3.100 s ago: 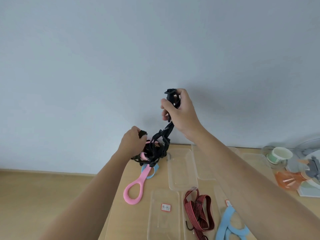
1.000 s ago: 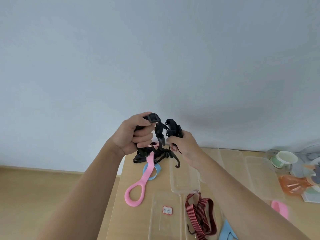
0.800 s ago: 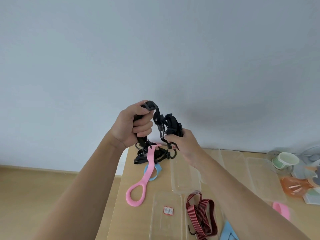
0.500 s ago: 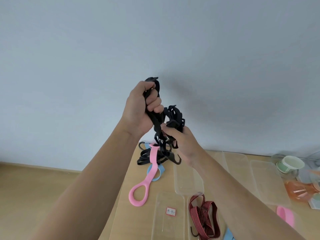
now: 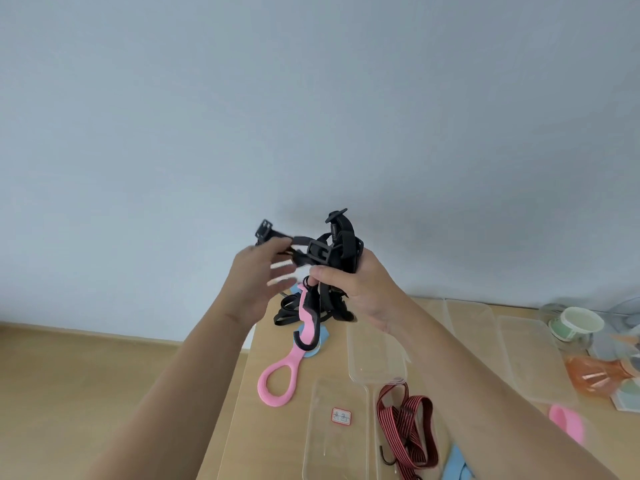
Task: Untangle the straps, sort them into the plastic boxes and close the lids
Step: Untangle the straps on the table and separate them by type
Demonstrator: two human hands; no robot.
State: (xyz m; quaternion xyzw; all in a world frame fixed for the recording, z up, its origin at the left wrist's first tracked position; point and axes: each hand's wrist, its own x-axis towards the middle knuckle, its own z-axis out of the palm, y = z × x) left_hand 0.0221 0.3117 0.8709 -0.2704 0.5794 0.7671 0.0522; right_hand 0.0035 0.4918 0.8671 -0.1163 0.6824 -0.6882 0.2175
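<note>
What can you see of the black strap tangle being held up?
The black strap tangle is a knot of flat bands with plastic-looking buckles and a hook dangling low. It is raised above the table; its lowest loops seem to reach it. The right hand grips its middle; the blurred left hand touches a buckled end sticking out left. A pink strap runs up into its lower loops.

Two forearms bare along all the length in view, from the lower edge of the frame up to the wrists. Left hand (image 5: pixel 254 285) bare, its fingers (image 5: pixel 282 268) smeared by motion blur. Right hand (image 5: pixel 363 292) bare as well, seen sharply, thumb and knuckles clear.
</note>
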